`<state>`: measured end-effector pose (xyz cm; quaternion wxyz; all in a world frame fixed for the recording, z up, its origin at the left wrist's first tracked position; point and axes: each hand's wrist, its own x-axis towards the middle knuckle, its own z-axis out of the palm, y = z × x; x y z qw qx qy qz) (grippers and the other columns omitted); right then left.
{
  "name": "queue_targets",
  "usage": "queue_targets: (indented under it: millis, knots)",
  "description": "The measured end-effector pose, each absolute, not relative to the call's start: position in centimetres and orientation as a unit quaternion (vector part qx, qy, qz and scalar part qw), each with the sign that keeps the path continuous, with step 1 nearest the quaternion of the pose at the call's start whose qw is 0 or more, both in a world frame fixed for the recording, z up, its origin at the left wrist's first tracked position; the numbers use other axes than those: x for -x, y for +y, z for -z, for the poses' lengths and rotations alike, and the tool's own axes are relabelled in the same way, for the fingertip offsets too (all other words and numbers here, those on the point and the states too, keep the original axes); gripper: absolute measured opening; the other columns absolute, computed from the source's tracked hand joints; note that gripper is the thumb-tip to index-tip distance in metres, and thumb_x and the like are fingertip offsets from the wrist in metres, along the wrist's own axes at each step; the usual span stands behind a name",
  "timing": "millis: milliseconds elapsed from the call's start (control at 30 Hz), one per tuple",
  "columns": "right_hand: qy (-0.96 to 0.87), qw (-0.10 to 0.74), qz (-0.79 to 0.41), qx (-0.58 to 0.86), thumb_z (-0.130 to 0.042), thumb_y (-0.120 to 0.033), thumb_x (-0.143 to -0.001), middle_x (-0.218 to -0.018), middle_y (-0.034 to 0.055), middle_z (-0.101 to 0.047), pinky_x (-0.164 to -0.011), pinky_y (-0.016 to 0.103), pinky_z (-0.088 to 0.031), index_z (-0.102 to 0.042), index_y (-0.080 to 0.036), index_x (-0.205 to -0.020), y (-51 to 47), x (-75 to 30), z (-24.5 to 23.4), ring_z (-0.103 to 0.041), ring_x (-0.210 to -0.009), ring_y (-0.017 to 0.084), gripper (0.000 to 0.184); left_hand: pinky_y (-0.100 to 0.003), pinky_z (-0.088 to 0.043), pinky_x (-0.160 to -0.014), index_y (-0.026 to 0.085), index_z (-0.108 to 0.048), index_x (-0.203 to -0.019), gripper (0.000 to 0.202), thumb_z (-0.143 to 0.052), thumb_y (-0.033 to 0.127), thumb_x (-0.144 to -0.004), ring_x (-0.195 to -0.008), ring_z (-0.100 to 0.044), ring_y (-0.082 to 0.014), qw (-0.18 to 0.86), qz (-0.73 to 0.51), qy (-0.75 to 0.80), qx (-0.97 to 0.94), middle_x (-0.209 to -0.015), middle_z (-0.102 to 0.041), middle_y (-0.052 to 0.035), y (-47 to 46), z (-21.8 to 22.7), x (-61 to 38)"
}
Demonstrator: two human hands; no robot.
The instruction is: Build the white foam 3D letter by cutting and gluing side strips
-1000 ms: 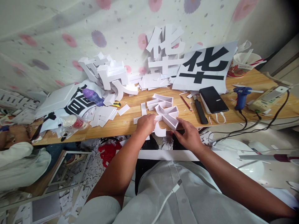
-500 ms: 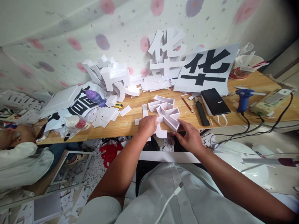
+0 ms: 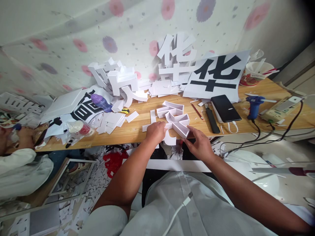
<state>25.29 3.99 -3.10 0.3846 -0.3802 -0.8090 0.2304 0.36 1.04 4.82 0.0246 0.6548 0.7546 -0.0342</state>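
Observation:
In the head view, a white foam-board character point(image 3: 180, 125) with thin upright side walls lies on the wooden table near its front edge. My left hand point(image 3: 156, 133) pinches its left side, the fingertips partly hidden behind my knuckles. At the lower right corner, my right hand point(image 3: 199, 143) holds the piece between thumb and fingers. A flat curved white piece point(image 3: 169, 139) sticks out below, between my hands. Beside my left hand lie narrow white strips point(image 3: 153, 116).
To the right are a pencil point(image 3: 197, 110), a black-handled cutter point(image 3: 212, 120), a phone point(image 3: 225, 108) and a blue glue gun point(image 3: 253, 107) with cables. White characters point(image 3: 123, 80) and a printed sheet point(image 3: 216, 73) stand behind. At far left, another person's hands point(image 3: 24, 137) work.
My hands keep the same hold, and the character stays in place. The view has shifted slightly. At far left, the other person's hands have moved a little.

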Motion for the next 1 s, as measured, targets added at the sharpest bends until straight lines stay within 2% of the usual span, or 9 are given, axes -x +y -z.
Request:
queue_targets:
  millis: [233,467,767,1000]
  knots:
    - [-0.810,0.387,-0.227,0.379,-0.074,-0.048,-0.097,-0.132,0.0158,-0.076,-0.100,0.056,-0.062,-0.058,-0.023,-0.151,4.0,-25.3,3.3,-0.075,-0.116,0.037,0.061,-0.038,-0.053,-0.094,0.022,-0.074,-0.113,0.020,-0.062,0.037,-0.107,-0.112,-0.073,-0.0295,0.027,0.040,0.753,-0.656,-0.115,-0.079,-0.0107,1.0,-5.3,-0.5]
    - [-0.805,0.390,-0.235,0.380,-0.074,-0.045,-0.098,-0.132,0.0166,-0.076,-0.101,0.054,-0.061,-0.058,-0.021,-0.151,3.9,-25.2,3.0,-0.074,-0.115,0.036,0.061,-0.043,-0.051,-0.094,0.017,-0.074,-0.111,0.026,-0.059,0.038,-0.108,-0.107,-0.074,-0.0327,-0.008,0.052,0.739,-0.672,-0.110,-0.079,-0.0153,1.1,-5.5,-0.8]
    - [-0.807,0.357,-0.208,0.422,-0.073,-0.041,-0.096,-0.126,0.0157,-0.079,-0.093,0.044,-0.057,-0.063,-0.018,-0.148,3.5,-25.1,2.4,-0.074,-0.109,0.034,0.057,-0.037,-0.051,-0.086,0.019,-0.071,-0.111,0.024,-0.058,0.039,-0.109,-0.104,-0.074,-0.0297,-0.005,0.064,0.743,-0.666,-0.111,-0.078,-0.0119,1.4,-5.3,-0.8]
    - [-0.814,0.359,-0.197,0.412,-0.074,-0.044,-0.098,-0.130,0.0162,-0.077,-0.095,0.045,-0.057,-0.061,-0.019,-0.150,3.7,-25.2,2.8,-0.074,-0.113,0.034,0.059,-0.035,-0.051,-0.084,0.020,-0.071,-0.111,0.025,-0.057,0.040,-0.110,-0.106,-0.074,-0.0296,0.009,0.063,0.750,-0.658,-0.113,-0.079,-0.0115,1.6,-5.2,-0.7]
